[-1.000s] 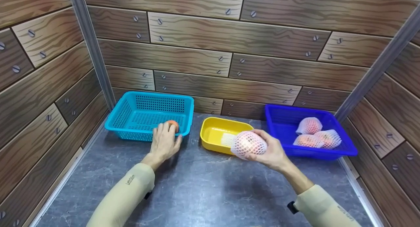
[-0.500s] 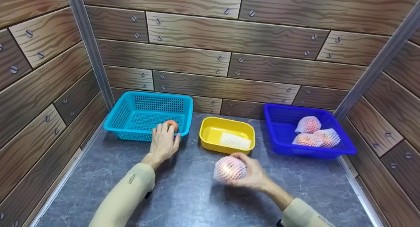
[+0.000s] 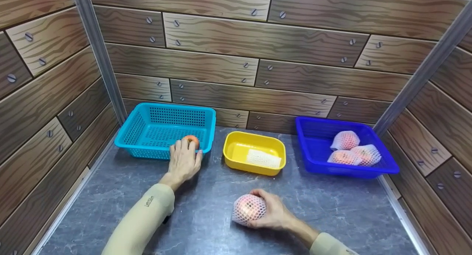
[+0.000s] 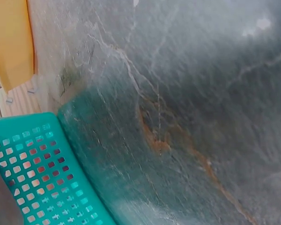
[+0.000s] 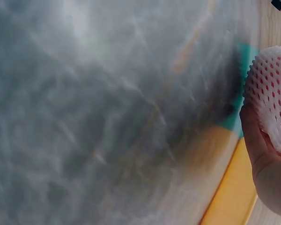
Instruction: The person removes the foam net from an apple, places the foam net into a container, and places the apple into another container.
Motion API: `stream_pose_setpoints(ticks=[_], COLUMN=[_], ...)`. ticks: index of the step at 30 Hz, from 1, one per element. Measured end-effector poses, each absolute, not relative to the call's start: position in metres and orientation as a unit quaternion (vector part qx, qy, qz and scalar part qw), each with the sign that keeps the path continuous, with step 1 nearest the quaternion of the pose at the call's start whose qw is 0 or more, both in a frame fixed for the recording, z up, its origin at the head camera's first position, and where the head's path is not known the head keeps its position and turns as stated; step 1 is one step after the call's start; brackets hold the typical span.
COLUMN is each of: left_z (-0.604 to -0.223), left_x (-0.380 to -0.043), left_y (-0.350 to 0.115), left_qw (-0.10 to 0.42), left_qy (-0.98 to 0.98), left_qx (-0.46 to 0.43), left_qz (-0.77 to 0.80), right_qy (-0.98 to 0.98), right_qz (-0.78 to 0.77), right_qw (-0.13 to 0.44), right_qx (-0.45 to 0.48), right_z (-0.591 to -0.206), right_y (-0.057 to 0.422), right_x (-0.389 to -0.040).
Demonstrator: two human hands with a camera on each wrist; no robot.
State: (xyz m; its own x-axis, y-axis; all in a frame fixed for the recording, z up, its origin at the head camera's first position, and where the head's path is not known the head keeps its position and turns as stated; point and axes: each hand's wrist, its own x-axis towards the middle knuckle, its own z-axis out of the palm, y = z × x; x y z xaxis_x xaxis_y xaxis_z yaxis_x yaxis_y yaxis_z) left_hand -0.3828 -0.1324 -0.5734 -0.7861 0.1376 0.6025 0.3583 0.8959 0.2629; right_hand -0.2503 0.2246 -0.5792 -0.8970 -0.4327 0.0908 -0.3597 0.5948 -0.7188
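Observation:
My right hand grips an apple in a white foam net, fingers behind it and thumb at the front, low over the table. The right wrist view shows the netted apple at its right edge, with reddish skin behind the mesh. My left hand reaches over the front rim of the teal basket, fingers curled over a bare red-orange apple in its front right corner; the fingertips are hidden. Reddish patches show through the holes of the basket wall in the left wrist view.
Between the baskets stands a yellow tub with flat white foam nets inside. At the right, a dark blue basket holds three netted apples. Plank-patterned walls enclose the grey marbled table.
My right hand has brought the netted apple from in front of the yellow tub toward me and left, lower over the table. My left hand stays at the teal basket's corner.

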Motion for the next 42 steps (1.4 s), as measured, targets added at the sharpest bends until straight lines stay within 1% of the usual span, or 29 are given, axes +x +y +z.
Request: stream_pose_setpoints(ticks=[8, 16, 28, 35, 40, 42], left_z=[-0.573, -0.57, -0.56, -0.549, -0.534, -0.529], left_x=[-0.383, -0.382, -0.37, -0.357, -0.34, -0.333], left_y=[-0.132, -0.133, -0.128, -0.115, -0.1, -0.094], left_qw=[0.29, 0.273, 0.268, 0.272, 0.26, 0.244], left_qy=[-0.929, -0.936, -0.933, -0.927, -0.909, -0.897], left_qx=[-0.135, -0.123, -0.123, -0.161, -0.214, -0.24], left_qz=[-0.186, -0.186, -0.207, -0.204, -0.247, -0.28], right_qy=[0.891, 0.893, 0.884, 0.864, 0.86, 0.858], right_qz=[-0.383, -0.376, -0.401, -0.437, -0.44, -0.442], right_qw=[0.019, 0.021, 0.024, -0.008, -0.043, -0.054], right_qx=[-0.243, -0.246, -0.238, -0.25, -0.255, -0.257], right_z=[-0.589, -0.588, -0.575, -0.551, -0.531, -0.523], right_y=[0.223, 0.221, 0.221, 0.222, 0.224, 0.225], right_x=[-0.246, -0.244, -0.243, -0.25, -0.258, -0.261])
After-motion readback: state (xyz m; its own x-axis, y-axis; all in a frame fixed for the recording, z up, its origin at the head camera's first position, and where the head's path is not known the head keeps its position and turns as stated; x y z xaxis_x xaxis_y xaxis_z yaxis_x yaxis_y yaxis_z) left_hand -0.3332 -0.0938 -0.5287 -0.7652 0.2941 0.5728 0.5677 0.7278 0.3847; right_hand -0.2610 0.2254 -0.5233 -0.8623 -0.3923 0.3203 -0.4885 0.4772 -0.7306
